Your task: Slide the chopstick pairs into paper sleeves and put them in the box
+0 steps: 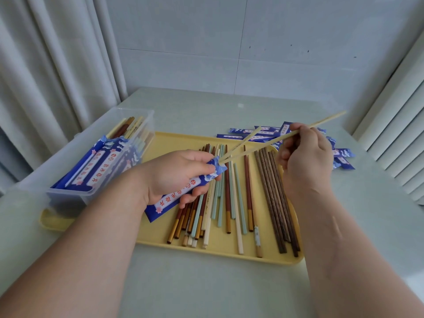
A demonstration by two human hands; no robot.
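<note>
My left hand point(176, 173) grips a blue paper sleeve point(174, 198) with red characters, held slanted above the yellow tray point(206, 251). My right hand point(305, 154) pinches a pale chopstick pair point(259, 146), whose tips sit at the sleeve's open upper end. The two sticks splay apart towards the upper right. Several loose chopsticks point(231, 198), in brown, mint, cream and dark wood, lie on the tray under both hands. A clear plastic box point(96, 191) at the left holds several sleeved pairs.
A heap of spare blue sleeves point(252, 131) lies on the pale table point(206, 290) behind the tray, partly hidden by my right hand. Curtains hang at the left, and a ribbed panel point(399, 134) stands at the right.
</note>
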